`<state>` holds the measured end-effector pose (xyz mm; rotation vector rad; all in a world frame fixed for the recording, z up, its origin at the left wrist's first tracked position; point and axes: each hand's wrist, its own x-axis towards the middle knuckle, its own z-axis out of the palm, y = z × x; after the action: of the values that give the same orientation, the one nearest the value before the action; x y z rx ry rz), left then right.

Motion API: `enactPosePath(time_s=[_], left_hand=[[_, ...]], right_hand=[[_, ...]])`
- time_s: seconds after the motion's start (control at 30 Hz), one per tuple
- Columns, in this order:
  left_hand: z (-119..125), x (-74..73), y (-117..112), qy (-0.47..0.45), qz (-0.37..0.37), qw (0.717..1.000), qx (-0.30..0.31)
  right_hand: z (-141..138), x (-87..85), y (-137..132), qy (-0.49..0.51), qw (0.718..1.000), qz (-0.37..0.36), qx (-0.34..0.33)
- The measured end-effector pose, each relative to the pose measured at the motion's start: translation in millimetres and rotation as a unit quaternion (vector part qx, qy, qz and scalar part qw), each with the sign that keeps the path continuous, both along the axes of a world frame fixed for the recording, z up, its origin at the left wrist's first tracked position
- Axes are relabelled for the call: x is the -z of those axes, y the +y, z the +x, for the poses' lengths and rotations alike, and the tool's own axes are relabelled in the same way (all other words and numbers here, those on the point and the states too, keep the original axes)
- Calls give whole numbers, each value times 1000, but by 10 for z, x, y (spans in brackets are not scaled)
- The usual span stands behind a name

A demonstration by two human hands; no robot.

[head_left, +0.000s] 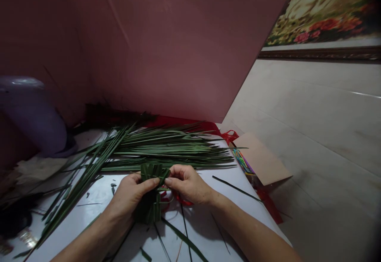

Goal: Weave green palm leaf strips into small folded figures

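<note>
both hands close together over the near part of the desk (205, 178), clamped on one thing: a woven leaf piece (151, 171), dark green, in front of you, on the near side of the heap of long leaves (166, 147).

left hand (133, 190): thumb flat across the front of the weave, fingers behind, mostly hidden. right hand (187, 183): thumb and forefinger pinched at the piece's right edge. whether you have a single strip there or several, cannot tell.

step looks like fine edge work, strips being set or tightened. to do it well: let your left thumb be the clamp, pressing right beside the spot you work, so finished crossings don't slacken. pull with your right fingertips along the strip's length, gently; a sideways tug would probably split or crease the leaf. snug each crossing flat before going on.

watch the red ribbon (185, 201) just below your right hand; it could snag in the weave. long strip (187, 238) on the near side too: mind your wrists don't drag it.
</note>
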<state>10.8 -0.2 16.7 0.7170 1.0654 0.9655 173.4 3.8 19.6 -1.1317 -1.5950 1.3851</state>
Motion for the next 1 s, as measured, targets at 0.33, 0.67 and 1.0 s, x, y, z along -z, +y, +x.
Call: enactPosePath(time_s=[0.33,0.67,1.0], left_hand=[[10,-42,-22,-35,11,999,7],[-30,-102,3,-13,1,1000,-23],[-8,-94,-13,-36,16,999,-22]], right_hand=[[-19,-11,7,2,1000,-8,26],[31,-34,42,-21,997,20,68],[7,18,35,13,997,20,69]])
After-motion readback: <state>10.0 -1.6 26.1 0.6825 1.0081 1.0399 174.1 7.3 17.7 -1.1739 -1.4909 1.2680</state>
